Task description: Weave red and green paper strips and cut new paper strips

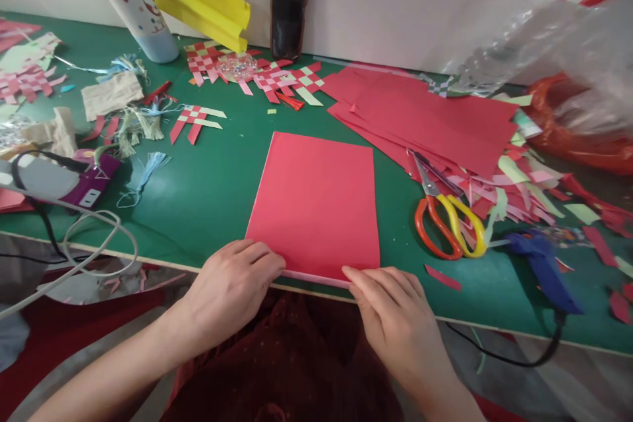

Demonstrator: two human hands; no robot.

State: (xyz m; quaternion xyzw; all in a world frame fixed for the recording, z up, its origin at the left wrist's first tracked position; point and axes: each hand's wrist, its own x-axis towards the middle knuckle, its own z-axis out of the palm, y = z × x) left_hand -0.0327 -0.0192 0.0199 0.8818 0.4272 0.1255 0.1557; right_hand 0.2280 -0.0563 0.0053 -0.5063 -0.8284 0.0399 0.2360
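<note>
A red sheet of paper (316, 201) lies flat on the green table in front of me. Along its near edge runs a narrow pinkish strip that looks like a fold. My left hand (242, 273) grips the near left corner, its fingers curled and pressed together at the edge. At the near right side my right hand (390, 300) pinches the same edge, thumb below and fingers on top. Just right of the paper lie scissors (450, 224) with one orange and one yellow handle, blades pointing away from me.
Behind the scissors spread stacked red paper (425, 122) and paper scraps (519, 194). A blue glue gun (546, 273) lies at the right. Woven paper pieces (271, 79), a phone (289, 6) and a bottle (141, 13) stand or lie at the back. Tassels (148, 175) and a power strip (86, 178) are left.
</note>
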